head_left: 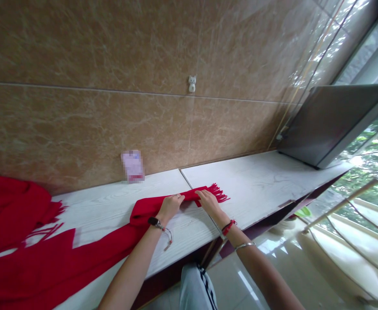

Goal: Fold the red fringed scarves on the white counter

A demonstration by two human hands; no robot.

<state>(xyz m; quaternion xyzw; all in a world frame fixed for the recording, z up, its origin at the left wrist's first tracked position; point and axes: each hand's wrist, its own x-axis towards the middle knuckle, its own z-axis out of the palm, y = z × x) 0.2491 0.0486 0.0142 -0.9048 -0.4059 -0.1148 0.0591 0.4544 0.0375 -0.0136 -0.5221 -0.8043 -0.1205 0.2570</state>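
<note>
A long red scarf (79, 254) with a fringed end (219, 193) lies across the white table (259, 185). Its right end is folded back on itself. My left hand (170, 206) rests on the folded part with fingers pressed down flat on the fabric. My right hand (209, 201) lies flat on the scarf just left of the fringe. Both hands touch the same fold, side by side.
More red scarves (11, 206) are heaped at the far left. A small blurred card (132, 165) leans on the brown tiled wall. A grey box (330, 120) stands at the table's right end by the window. A small white cat hook (192, 83) is on the wall.
</note>
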